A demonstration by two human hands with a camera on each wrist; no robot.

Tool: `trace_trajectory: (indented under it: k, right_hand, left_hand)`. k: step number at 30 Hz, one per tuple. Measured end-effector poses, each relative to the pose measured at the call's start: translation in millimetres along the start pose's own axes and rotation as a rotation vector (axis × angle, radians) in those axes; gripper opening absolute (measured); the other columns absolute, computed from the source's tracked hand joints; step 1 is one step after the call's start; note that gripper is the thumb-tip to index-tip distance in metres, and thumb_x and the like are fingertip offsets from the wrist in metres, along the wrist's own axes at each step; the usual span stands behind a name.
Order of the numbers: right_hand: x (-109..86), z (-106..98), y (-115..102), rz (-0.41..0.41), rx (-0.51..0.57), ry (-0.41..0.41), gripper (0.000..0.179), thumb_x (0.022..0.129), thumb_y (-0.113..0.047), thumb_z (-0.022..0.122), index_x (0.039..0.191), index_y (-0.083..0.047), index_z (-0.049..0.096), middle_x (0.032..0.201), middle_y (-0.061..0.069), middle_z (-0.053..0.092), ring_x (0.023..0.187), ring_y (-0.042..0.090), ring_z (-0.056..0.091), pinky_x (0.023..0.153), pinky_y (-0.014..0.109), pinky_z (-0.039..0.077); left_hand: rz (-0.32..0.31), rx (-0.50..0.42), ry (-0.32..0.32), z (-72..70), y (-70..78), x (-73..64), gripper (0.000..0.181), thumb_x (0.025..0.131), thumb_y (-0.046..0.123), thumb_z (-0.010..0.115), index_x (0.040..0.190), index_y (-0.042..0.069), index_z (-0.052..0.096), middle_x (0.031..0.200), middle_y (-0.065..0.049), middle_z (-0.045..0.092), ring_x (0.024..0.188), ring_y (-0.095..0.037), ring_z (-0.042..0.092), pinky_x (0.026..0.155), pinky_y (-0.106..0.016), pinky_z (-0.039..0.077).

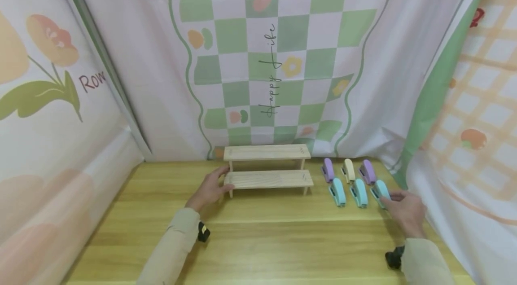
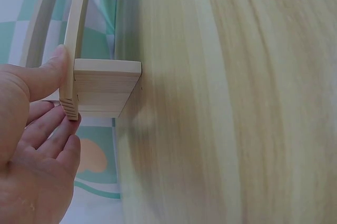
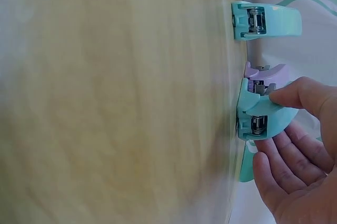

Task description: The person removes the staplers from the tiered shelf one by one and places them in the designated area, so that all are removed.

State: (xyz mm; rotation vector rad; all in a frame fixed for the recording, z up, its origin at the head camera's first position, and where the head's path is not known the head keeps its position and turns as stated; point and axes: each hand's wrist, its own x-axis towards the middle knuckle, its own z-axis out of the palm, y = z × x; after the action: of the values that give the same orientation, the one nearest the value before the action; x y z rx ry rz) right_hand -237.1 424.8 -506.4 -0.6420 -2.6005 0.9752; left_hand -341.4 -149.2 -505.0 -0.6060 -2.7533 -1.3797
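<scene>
My left hand (image 1: 210, 188) grips the left end of a two-tier wooden shelf stand (image 1: 268, 179). In the left wrist view its thumb presses one face of the lower board (image 2: 71, 84), and fingertips touch the board's end. At the right, my right hand (image 1: 405, 211) pinches a teal mini stapler (image 1: 379, 189), the rightmost of three in the front row. The right wrist view shows the thumb on that stapler's (image 3: 258, 124) side and fingers around its other side. Behind stand a purple stapler (image 1: 327, 170), a cream stapler (image 1: 348, 170) and another purple stapler (image 1: 366, 171).
Two more teal staplers, one in the middle (image 1: 358, 193) and one on the left (image 1: 337, 192), stand between the shelf stand and my right hand. A wooden tabletop (image 1: 262, 244) lies beneath everything. Printed cloth (image 1: 299, 65) hangs behind it and along both sides.
</scene>
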Motion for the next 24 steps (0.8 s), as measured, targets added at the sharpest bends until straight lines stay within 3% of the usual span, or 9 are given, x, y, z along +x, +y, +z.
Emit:
trace_trajectory:
  k: [4,8,13,16,19,21,24]
  right_hand:
    - [-1.9,-1,-1,0.011,0.0,0.003,0.046,0.093,-0.026,0.077,0.124,0.007,0.07,0.114,0.027,0.077,0.078,0.014,0.068,0.079,0.038,0.047]
    - [-2.9,-3,0,0.005,-0.005,0.001,0.047,0.093,-0.026,0.078,0.125,0.007,0.07,0.114,0.027,0.077,0.077,0.014,0.069,0.08,0.042,0.051]
    - [-5.1,-4,3,-0.067,-0.015,0.014,0.053,0.093,-0.03,0.079,0.128,0.009,0.067,0.121,0.031,0.073,0.096,0.04,0.074,0.1,0.063,0.048]
    - [-5.7,-7,5,-0.113,-0.016,0.021,0.06,0.094,-0.033,0.078,0.131,0.011,0.063,0.127,0.035,0.068,0.111,0.053,0.068,0.112,0.072,0.035]
    - [-7.8,-12,3,-0.15,-0.014,0.006,0.068,0.095,-0.037,0.079,0.135,0.014,0.059,0.132,0.038,0.064,0.117,0.057,0.063,0.116,0.077,0.025]
    - [-10.5,-16,0,-0.179,-0.024,-0.011,0.072,0.095,-0.041,0.079,0.137,0.013,0.057,0.134,0.038,0.063,0.118,0.058,0.062,0.114,0.079,0.026]
    - [-16.5,-21,-12,-0.24,-0.054,-0.025,0.074,0.094,-0.045,0.079,0.137,0.011,0.058,0.136,0.036,0.063,0.119,0.058,0.062,0.107,0.076,0.038]
  left_hand:
    - [0.006,0.009,0.003,0.4,-0.3,0.3,0.071,0.094,0.015,0.079,0.156,0.002,0.047,0.158,-0.021,0.053,0.15,-0.046,0.044,0.127,-0.062,0.035]
    - [-0.014,-0.012,-0.013,1.3,0.1,-0.2,0.072,0.095,0.015,0.078,0.158,0.003,0.045,0.16,-0.02,0.051,0.152,-0.045,0.042,0.128,-0.061,0.033]
    - [-0.018,-0.011,-0.007,0.8,0.4,0.3,0.072,0.096,0.015,0.077,0.158,0.004,0.044,0.161,-0.02,0.05,0.152,-0.045,0.042,0.128,-0.062,0.034]
    - [-0.007,0.004,0.002,-0.4,0.9,0.9,0.071,0.095,0.014,0.078,0.157,0.003,0.045,0.16,-0.021,0.051,0.151,-0.045,0.043,0.128,-0.062,0.034]
    - [-0.008,0.008,0.002,-1.5,1.3,-0.3,0.071,0.095,0.012,0.078,0.157,0.002,0.045,0.159,-0.022,0.052,0.151,-0.044,0.044,0.129,-0.06,0.032]
    - [-0.001,0.009,0.001,-1.9,1.0,-2.0,0.07,0.095,0.011,0.078,0.156,0.0,0.046,0.158,-0.023,0.052,0.15,-0.045,0.044,0.129,-0.061,0.032]
    - [0.012,0.016,-0.002,-2.5,-0.2,-4.6,0.07,0.095,0.011,0.078,0.156,0.0,0.046,0.157,-0.024,0.053,0.149,-0.046,0.046,0.128,-0.062,0.033]
